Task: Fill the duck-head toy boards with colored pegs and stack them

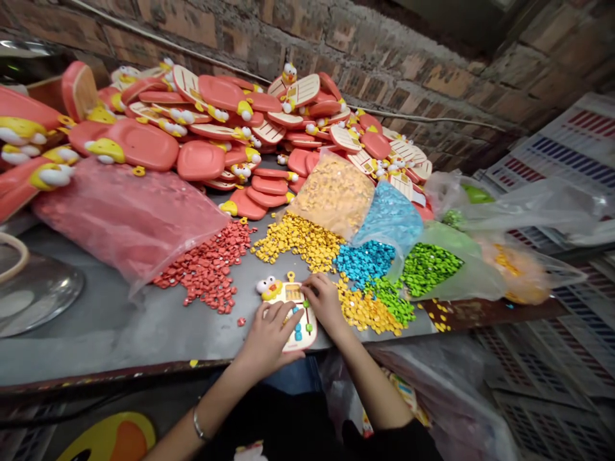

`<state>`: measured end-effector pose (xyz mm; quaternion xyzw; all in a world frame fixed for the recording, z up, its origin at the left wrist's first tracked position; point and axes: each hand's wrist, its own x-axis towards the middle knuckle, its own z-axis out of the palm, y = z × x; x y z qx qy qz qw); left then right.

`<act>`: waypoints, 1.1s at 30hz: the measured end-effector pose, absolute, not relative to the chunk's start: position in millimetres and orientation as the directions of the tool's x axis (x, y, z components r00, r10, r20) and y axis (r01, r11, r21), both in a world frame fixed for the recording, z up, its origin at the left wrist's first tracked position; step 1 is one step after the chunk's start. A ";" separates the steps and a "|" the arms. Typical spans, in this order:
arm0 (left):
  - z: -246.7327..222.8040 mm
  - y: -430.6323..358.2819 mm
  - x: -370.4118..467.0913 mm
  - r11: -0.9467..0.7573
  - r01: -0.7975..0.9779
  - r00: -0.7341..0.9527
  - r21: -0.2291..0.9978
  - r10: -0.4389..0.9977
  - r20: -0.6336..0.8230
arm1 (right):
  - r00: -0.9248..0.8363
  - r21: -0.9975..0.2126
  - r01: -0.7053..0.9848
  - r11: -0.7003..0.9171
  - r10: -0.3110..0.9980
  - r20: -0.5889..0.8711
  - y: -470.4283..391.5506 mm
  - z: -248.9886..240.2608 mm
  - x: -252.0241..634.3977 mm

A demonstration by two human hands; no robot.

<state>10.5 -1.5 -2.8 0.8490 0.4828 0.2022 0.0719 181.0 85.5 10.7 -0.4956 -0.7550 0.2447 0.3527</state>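
Note:
A white duck-headed toy board (304, 339) with a red rim lies at the table's front edge, its yellow-beaked head pointing away to the left. Blue and green pieces sit in its slots. My left hand (269, 334) lies over the board's left side, fingers across its face and thumb by the lower edge, gripping it. At the upper right slot, my right hand (327, 304) has thumb and fingertips pressed together; anything between them is hidden. Nearby are loose piles of red pieces (214, 269), yellow pieces (307, 240), blue pieces (365, 261) and green pieces (391, 299).
Behind, a large heap of red-backed duck boards (221, 93) leans toward the brick wall (408, 57). Plastic bags of red (129, 218), yellow (334, 192), blue (391, 214) and green pieces (432, 266) lie open. A clear lid (43, 294) rests at left.

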 end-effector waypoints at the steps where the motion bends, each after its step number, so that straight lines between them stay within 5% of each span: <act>1: -3.1 -1.4 10.6 -0.526 0.790 0.452 0.314 0.847 0.280 | -0.238 -0.722 0.580 0.378 0.926 0.293 84.9 8.4 180.3; 10: -3.9 0.1 10.9 -0.542 0.776 0.444 0.322 0.832 0.331 | -0.116 -0.900 0.375 0.222 0.974 0.192 88.8 -5.0 180.5; 18: -18.9 5.1 2.7 -0.590 0.765 0.490 0.259 0.794 0.361 | -0.283 -0.686 0.618 0.384 0.923 0.261 63.6 12.5 191.0; 21: -20.8 6.4 1.9 -0.592 0.762 0.496 0.261 0.793 0.353 | -0.240 -0.702 0.602 0.381 0.925 0.296 47.1 24.4 218.7; 27: -12.0 5.0 5.4 -0.575 0.776 0.485 0.259 0.806 0.339 | 0.386 -0.592 0.805 -0.029 0.783 0.488 65.6 25.2 335.1; 33: -5.8 2.8 7.2 -0.583 0.770 0.488 0.261 0.800 0.349 | 0.389 -0.232 0.912 -0.337 0.891 0.235 95.6 0.6 386.6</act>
